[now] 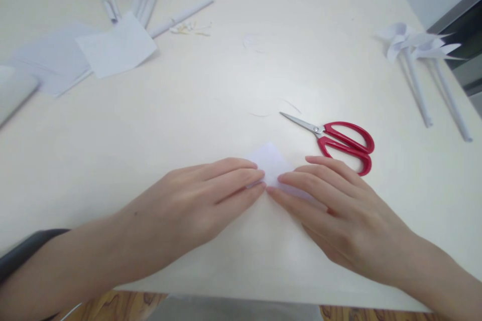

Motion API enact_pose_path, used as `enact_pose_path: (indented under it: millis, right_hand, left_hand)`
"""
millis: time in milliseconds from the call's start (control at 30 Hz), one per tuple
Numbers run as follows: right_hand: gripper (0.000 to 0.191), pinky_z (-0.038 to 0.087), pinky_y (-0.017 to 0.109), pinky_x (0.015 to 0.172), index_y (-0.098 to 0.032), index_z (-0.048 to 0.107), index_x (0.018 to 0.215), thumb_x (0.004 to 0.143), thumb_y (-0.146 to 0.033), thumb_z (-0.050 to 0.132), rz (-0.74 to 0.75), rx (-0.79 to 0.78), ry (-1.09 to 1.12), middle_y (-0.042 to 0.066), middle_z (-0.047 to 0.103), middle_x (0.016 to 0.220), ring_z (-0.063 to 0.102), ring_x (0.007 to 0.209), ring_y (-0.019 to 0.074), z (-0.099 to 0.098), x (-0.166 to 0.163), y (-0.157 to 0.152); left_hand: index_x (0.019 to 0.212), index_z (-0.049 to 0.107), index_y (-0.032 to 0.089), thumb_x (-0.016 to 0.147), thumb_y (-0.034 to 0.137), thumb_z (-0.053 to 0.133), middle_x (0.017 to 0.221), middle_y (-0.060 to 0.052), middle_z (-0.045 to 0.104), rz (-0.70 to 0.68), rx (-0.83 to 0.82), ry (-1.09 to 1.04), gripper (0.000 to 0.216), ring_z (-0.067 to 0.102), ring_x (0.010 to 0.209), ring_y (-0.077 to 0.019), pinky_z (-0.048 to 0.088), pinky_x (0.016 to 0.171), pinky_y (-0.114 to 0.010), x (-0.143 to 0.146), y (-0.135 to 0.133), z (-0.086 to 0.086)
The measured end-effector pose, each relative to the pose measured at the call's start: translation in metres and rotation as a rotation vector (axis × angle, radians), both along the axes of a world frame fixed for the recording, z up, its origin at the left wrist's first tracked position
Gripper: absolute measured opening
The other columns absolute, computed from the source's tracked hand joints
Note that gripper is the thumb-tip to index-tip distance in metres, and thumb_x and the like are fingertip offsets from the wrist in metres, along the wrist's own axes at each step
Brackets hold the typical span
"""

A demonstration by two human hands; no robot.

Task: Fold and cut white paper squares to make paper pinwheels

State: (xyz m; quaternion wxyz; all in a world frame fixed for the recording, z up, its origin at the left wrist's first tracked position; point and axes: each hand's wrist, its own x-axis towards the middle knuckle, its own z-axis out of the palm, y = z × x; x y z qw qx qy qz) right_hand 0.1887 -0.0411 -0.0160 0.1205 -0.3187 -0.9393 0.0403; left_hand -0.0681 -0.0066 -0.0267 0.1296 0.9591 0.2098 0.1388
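Currently, both hands are at work on a small white paper point(271, 158), low on the pale table point(211, 100), near its front edge. Left hand point(196, 198): fingers together, thumb and fingertips pinching the paper's near side. Right hand point(346, 215): fingers slightly spread, thumb and forefinger pinching the same side; thumb tips almost meet. Underside of the paper hidden. Scissors point(319, 130) with red handles lie just beyond the right hand, blades closed, points toward the left. Thin offcuts point(259, 115) near the points. Far right: two paper pinwheels point(416, 83) on rolled stems, side by side. Far left: loose sheets point(116, 47), overlapping; paper tubes point(184, 16) behind and beside them; small white-and-yellow sticks point(188, 28) heaped near one tube.
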Motion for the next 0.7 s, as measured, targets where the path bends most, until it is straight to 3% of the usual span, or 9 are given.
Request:
enact_pose_path:
  millis: [133,300,433,567,700]
  right_hand:
    - [0.037,0.042,0.048,0.098,-0.01,0.06,0.12,0.089,0.001,0.042,0.023,-0.036,-0.031,0.012,0.066,0.113,0.056,0.103,0.0278,0.0,-0.001,0.0]
    - [0.038,0.041,0.048,0.098,-0.008,0.059,0.122,0.089,0.003,0.042,0.027,-0.057,-0.025,0.012,0.065,0.113,0.056,0.103,0.0279,0.002,-0.003,-0.001]
    - [0.039,0.037,0.051,0.101,-0.007,0.061,0.119,0.087,0.005,0.041,0.021,-0.02,-0.022,0.012,0.066,0.114,0.055,0.105,0.0297,0.002,-0.003,-0.004]
    - [0.036,0.037,0.05,0.1,-0.005,0.061,0.117,0.088,0.004,0.041,-0.015,0.016,-0.016,0.013,0.066,0.114,0.055,0.103,0.0301,0.0,-0.004,-0.003]
    - [0.029,0.038,0.044,0.097,-0.006,0.062,0.116,0.095,-0.005,0.042,-0.053,0.044,0.006,0.01,0.069,0.109,0.057,0.097,0.0268,0.0,-0.007,-0.002]
  left_hand:
    - [0.132,0.041,0.026,0.099,0.014,0.026,0.129,-0.007,0.061,0.078,0.006,0.0,0.038,0.047,0.128,-0.0203,0.038,0.109,-0.035,0.002,-0.006,0.0]
    - [0.129,0.045,0.015,0.093,0.007,0.034,0.126,-0.011,0.062,-0.054,0.063,0.097,0.038,0.053,0.121,-0.0241,0.041,0.106,-0.034,-0.003,-0.004,0.004]
    - [0.135,0.041,0.011,0.089,0.006,0.045,0.137,-0.012,0.056,-0.067,0.137,0.14,0.046,0.048,0.127,-0.0246,0.024,0.117,-0.034,-0.008,-0.007,0.006]
    - [0.135,0.041,0.006,0.087,0.002,0.046,0.14,-0.016,0.052,-0.057,0.172,0.151,0.049,0.044,0.132,-0.027,0.02,0.119,-0.037,-0.007,-0.01,0.002]
    - [0.142,0.035,0.006,0.088,0.002,0.045,0.147,-0.016,0.044,-0.04,0.207,0.242,0.055,0.038,0.137,-0.0279,0.03,0.117,-0.04,-0.007,-0.011,-0.004]
